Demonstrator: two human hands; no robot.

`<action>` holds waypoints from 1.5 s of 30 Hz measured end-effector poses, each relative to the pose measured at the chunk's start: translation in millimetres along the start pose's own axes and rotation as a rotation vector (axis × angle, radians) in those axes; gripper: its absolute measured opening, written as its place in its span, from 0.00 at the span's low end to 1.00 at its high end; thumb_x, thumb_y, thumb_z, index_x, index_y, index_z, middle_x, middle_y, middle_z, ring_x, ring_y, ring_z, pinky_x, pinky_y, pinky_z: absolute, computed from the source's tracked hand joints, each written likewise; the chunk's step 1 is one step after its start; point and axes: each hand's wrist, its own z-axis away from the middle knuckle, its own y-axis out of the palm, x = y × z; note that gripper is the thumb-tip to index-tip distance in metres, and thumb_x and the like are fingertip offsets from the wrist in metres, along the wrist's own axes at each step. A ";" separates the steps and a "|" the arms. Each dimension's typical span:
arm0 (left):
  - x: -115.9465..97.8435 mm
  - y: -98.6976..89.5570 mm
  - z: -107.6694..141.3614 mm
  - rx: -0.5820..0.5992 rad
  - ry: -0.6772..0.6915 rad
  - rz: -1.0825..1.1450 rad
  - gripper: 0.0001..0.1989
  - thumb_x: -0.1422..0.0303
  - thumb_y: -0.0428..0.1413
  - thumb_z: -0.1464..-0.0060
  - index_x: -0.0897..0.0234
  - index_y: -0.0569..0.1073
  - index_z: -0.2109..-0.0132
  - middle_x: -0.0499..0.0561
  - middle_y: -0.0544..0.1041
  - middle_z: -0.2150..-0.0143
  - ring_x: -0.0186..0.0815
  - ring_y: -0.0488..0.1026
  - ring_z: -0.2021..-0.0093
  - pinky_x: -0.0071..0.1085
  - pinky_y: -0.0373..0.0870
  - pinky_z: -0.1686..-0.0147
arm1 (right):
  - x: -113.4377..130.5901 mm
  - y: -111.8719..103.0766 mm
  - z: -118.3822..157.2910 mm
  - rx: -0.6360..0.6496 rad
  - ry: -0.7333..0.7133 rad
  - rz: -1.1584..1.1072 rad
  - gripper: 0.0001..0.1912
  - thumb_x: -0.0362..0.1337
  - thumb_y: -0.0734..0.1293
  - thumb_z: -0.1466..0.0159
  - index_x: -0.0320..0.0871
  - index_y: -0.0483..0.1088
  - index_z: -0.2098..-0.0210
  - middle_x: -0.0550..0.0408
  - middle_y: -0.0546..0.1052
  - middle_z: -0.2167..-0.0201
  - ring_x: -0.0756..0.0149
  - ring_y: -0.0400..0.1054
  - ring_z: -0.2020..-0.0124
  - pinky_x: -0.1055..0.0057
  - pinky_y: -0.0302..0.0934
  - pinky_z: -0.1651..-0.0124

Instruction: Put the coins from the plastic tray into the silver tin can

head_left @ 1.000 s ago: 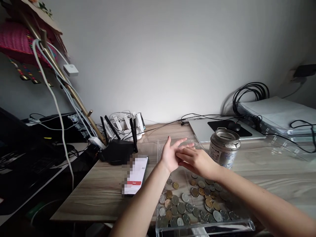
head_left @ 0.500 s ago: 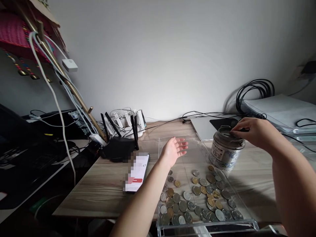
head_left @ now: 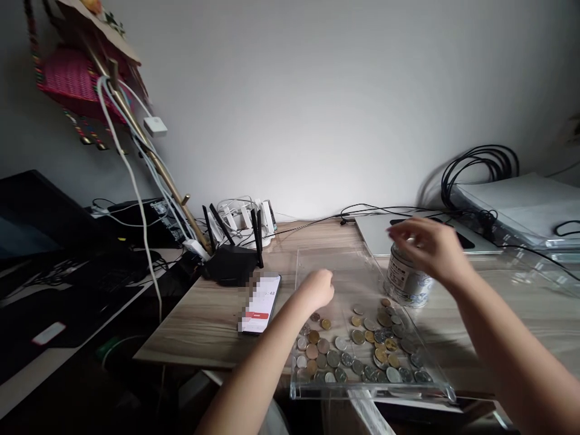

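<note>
My left hand (head_left: 318, 289) hovers above the far part of a clear acrylic tray (head_left: 335, 261), its fingers curled in; what they hold, if anything, is hidden. Many silver and gold-coloured coins (head_left: 357, 336) lie spread over the tray's near half. To the right of the tray stands a jar (head_left: 405, 281) with a white label and blue pattern. My right hand (head_left: 430, 244) is over the jar's top and hides its mouth. Slightly blurred, its thumb and fingers look bent and apart, and I see nothing between them.
A phone (head_left: 263, 305) with a lit screen lies left of the tray. Behind it are a black router (head_left: 231, 264) and white adapters (head_left: 247, 220). A closed silver laptop (head_left: 374, 238) and coiled black cable (head_left: 480, 172) sit at the back right. The desk's left edge drops away.
My left hand has gone from spread fingers to curled. My right hand has left its pinch at the jar's mouth and moved left across it. The view has shifted slightly left.
</note>
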 end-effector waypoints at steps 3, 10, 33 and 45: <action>-2.6 11.7 14.6 0.219 -0.063 -0.441 0.12 0.81 0.52 0.58 0.72 0.73 0.64 0.64 0.74 0.63 0.44 0.72 0.62 0.33 0.67 0.64 | 22.6 30.2 14.4 0.430 -0.095 0.037 0.09 0.34 0.58 0.44 0.42 0.70 0.70 0.53 0.72 0.72 0.71 0.64 0.74 0.75 0.56 0.72; -2.6 30.4 24.2 0.280 -0.059 -0.638 0.16 0.85 0.57 0.69 0.74 0.74 0.66 0.65 0.74 0.66 0.49 0.72 0.62 0.38 0.68 0.63 | 32.1 78.4 56.4 0.888 -0.110 0.196 0.16 0.28 0.60 0.50 0.39 0.66 0.61 0.45 0.71 0.62 0.62 0.66 0.65 0.72 0.55 0.68; -8.4 0.9 36.7 0.187 -0.058 -0.629 0.15 0.78 0.58 0.64 0.73 0.72 0.63 0.64 0.74 0.62 0.45 0.71 0.60 0.33 0.69 0.63 | -23.9 -35.5 -12.6 0.271 0.281 0.229 0.08 0.38 0.63 0.52 0.44 0.73 0.75 0.55 0.75 0.75 0.68 0.66 0.73 0.76 0.52 0.76; -0.6 -9.6 26.0 0.239 -0.097 -0.501 0.14 0.77 0.59 0.69 0.72 0.74 0.68 0.63 0.75 0.67 0.43 0.73 0.67 0.29 0.67 0.70 | 48.2 20.8 36.2 0.448 -0.049 0.140 0.11 0.38 0.58 0.44 0.46 0.71 0.69 0.56 0.74 0.69 0.69 0.65 0.71 0.75 0.53 0.72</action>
